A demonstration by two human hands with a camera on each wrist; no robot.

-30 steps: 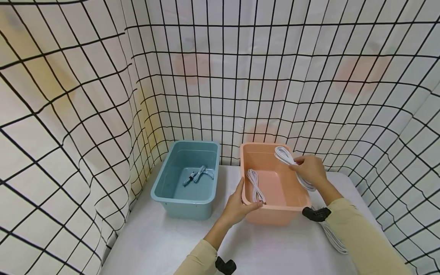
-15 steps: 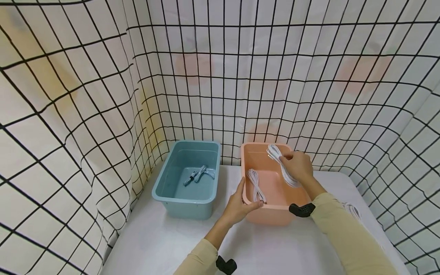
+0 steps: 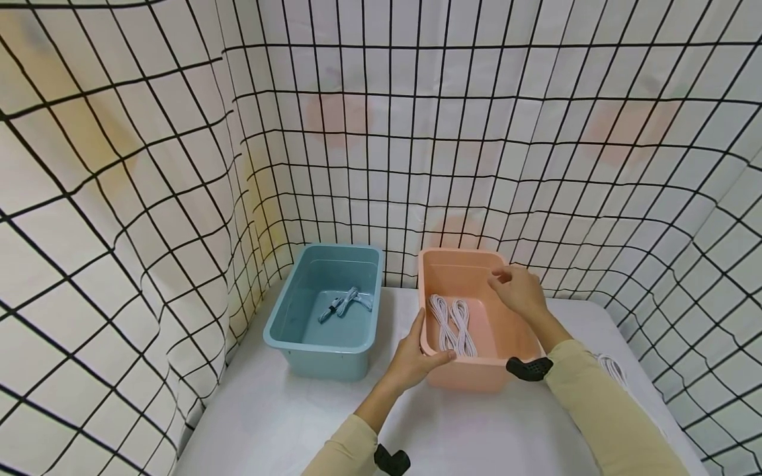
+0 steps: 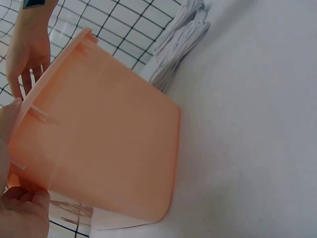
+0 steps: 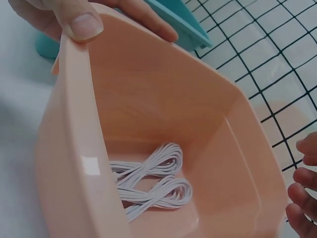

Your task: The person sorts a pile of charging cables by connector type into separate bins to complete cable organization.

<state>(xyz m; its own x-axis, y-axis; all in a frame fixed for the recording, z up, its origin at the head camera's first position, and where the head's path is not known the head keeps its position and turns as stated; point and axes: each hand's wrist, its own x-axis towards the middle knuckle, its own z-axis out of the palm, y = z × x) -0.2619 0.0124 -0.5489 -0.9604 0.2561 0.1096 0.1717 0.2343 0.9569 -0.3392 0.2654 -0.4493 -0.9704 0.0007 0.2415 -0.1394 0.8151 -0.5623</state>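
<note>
The second cable bundle (image 3: 463, 318) has left the right hand (image 3: 516, 288), which hovers open and empty; it lies in the orange bin (image 3: 485, 373) near the table's (image 3: 280, 416) back edge, left hand (image 3: 413, 357) gripping the rim

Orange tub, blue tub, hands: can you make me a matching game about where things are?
Things:
1. left hand
2. right hand
3. white cords
4. grey strap

Places or states:
A. lying in the blue tub
B. lying in the orange tub
C. gripping the orange tub's near corner
D. empty, fingers relaxed, above the orange tub

Pairs: 1-C, 2-D, 3-B, 4-A
</note>
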